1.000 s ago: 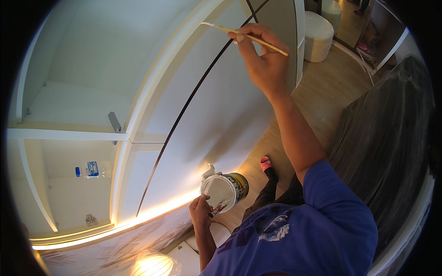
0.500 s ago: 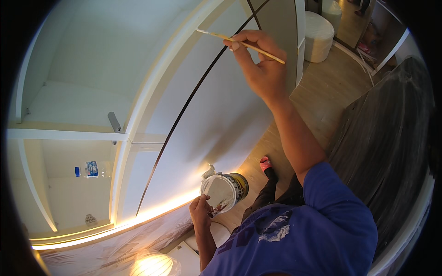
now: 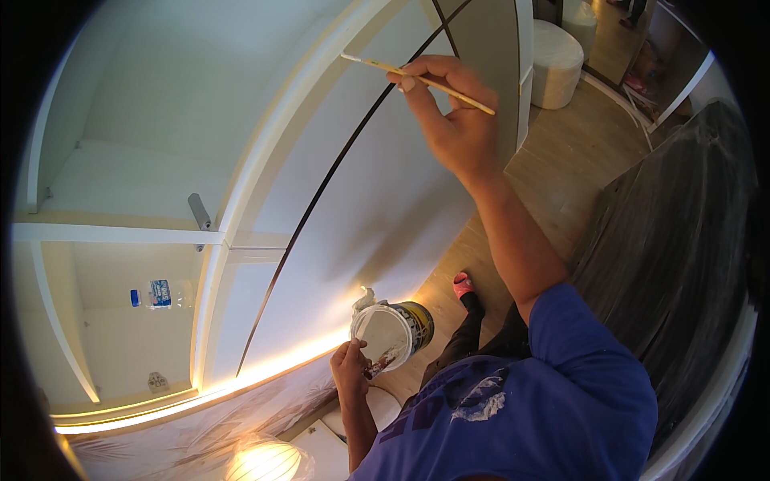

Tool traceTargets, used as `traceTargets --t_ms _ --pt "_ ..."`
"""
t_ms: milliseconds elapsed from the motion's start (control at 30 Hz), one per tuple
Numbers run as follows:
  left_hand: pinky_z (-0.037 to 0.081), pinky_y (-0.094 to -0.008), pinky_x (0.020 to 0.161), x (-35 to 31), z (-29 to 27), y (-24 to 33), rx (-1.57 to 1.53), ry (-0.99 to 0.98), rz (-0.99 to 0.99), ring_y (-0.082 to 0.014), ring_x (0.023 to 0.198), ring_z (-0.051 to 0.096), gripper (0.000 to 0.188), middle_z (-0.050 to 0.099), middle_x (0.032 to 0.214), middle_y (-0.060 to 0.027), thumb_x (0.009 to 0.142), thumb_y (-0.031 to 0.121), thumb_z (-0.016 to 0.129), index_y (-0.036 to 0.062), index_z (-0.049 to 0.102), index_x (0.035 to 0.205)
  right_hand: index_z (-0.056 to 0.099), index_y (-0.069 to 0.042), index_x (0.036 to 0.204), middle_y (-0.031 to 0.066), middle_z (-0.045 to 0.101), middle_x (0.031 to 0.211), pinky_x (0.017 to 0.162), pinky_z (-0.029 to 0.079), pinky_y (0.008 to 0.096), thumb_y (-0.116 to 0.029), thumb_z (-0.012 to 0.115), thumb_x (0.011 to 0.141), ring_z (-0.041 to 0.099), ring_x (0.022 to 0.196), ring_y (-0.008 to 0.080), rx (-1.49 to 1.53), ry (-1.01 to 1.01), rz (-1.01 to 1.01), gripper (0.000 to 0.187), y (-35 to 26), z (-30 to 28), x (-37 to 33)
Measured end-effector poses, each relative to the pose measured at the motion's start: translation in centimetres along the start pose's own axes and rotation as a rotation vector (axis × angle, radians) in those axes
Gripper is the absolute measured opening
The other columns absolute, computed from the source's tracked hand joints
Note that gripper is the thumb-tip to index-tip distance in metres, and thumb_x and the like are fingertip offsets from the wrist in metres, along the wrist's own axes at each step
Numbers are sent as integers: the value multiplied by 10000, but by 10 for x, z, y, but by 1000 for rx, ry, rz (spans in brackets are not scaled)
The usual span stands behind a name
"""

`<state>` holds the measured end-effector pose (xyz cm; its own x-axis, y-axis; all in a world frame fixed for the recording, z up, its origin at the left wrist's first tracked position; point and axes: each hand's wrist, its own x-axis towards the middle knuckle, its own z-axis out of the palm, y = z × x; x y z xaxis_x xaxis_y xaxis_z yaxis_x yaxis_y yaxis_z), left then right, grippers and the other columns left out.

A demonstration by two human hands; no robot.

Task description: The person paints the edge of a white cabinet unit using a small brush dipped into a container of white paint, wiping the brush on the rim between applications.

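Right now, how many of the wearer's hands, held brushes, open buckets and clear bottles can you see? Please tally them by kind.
Hands: 2 (right hand, left hand)
Held thin brush: 1
Open bucket: 1
Clear bottle: 1
Total: 5

warm glare: light strip (image 3: pixel 277 370), lamp (image 3: pixel 265 462) | soft grey shadows: white panel (image 3: pixel 369 192) | fisheye bend, black corners

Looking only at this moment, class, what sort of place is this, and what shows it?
Probably an indoor room being finished or redecorated: the right hand holds a thin, white-tipped brush, the left hand grips a bucket at its rim, and clear plastic sheeting covers something dark.
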<state>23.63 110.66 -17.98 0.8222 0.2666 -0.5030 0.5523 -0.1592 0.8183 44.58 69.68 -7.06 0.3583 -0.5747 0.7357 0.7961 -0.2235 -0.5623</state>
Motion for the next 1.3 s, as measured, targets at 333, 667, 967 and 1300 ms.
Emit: traceTargets --t_ms 333,667,967,1300 --pt "446 -288 514 2 -2 -1 23 -8 -16 -99 499 436 278 447 588 27 1050 238 661 -23 713 968 711 21 1036 90 786 947 766 592 265 42 697 935 767 867 150 59 -32 11 104 -2 1 -4" --pt "417 -276 517 -1 3 5 2 13 -7 -73 494 400 311 446 567 38 1042 248 692 -50 732 958 715 -1 1037 77 792 933 753 580 262 18 697 955 752 851 132 -10 36 5 85 4 -4 4" --pt "411 -273 514 -2 4 6 -5 10 -20 -70 500 406 305 452 578 40 1046 241 687 -46 733 953 695 4 1044 96 782 950 782 577 276 -2 700 978 748 866 141 81 -31 90 66 -10 2 -9" --pt "401 -264 480 -4 4 4 63 21 -2 -73 499 464 288 511 593 13 1047 208 657 -48 741 945 648 15 1131 161 740 975 796 568 326 -42 612 1049 707 901 186 401 -217 667 106 -20 -54 -69"
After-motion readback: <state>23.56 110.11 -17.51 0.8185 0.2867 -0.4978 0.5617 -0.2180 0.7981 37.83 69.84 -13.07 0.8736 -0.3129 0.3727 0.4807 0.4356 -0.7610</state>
